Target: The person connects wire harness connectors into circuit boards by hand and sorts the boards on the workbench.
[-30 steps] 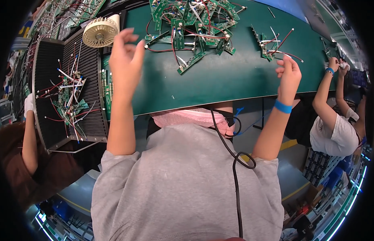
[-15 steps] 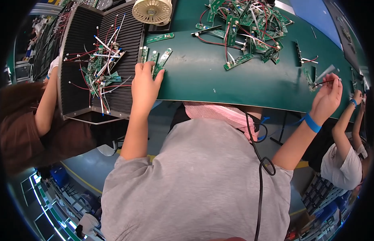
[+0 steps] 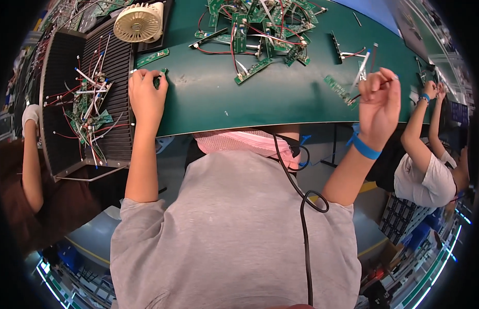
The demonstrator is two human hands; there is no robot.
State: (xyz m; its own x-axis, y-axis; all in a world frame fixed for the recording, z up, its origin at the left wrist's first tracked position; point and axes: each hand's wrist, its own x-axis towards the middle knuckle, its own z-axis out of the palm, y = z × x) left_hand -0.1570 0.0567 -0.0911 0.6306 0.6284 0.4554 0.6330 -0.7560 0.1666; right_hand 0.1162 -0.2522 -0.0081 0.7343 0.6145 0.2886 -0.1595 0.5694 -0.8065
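My left hand (image 3: 147,98) is at the left of the green table, its fingers and thumb closed around narrow green circuit boards (image 3: 163,72). Most of these boards are hidden beneath the hand. Another small circuit board (image 3: 153,57) lies just beyond the fingertips. Over the table's right side, my right hand (image 3: 378,100) is raised with its fingers curled in a pinch on wires. A green circuit board (image 3: 336,87) hangs beside that hand, together with a white flat cable (image 3: 362,72). Exactly which wires the fingers pinch is partly hidden.
A tangled pile of wired circuit boards (image 3: 265,31) covers the far middle of the table. Left stands a black ribbed tray (image 3: 54,103) with more wired boards; a cream fan (image 3: 139,23) sits behind. One wired board (image 3: 336,47) lies far right. Other people work on both sides.
The whole view has shifted, so the scene sits farther left. My left hand has closed over the narrow boards, covering more of them. My right hand still holds the wires, with the hanging board turned.
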